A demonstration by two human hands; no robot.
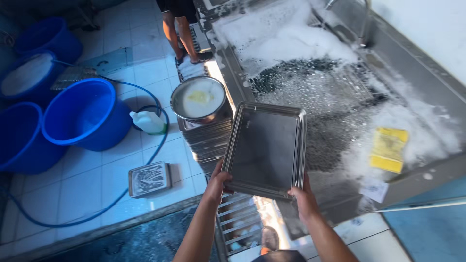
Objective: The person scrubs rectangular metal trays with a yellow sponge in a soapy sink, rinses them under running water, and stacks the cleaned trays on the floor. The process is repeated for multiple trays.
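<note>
Item: steel tray (266,148), which we are holding by its near corners, left hand (217,183) and right hand (303,198) each clamping an edge, above the foamy sink (310,87). Risk: wet, soapy fingers are likely loosening that grip, so the tray could be slipping toward the stacked trays (206,138) below.

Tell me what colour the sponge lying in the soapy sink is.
Yellow. The sponge lies among white foam in the sink, clearest in the head view.

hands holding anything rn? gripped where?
Yes. Both hands hold one rectangular metal tray by its near short edge: left hand at the near-left corner, right hand at the near-right corner, over the soapy sink.
</note>
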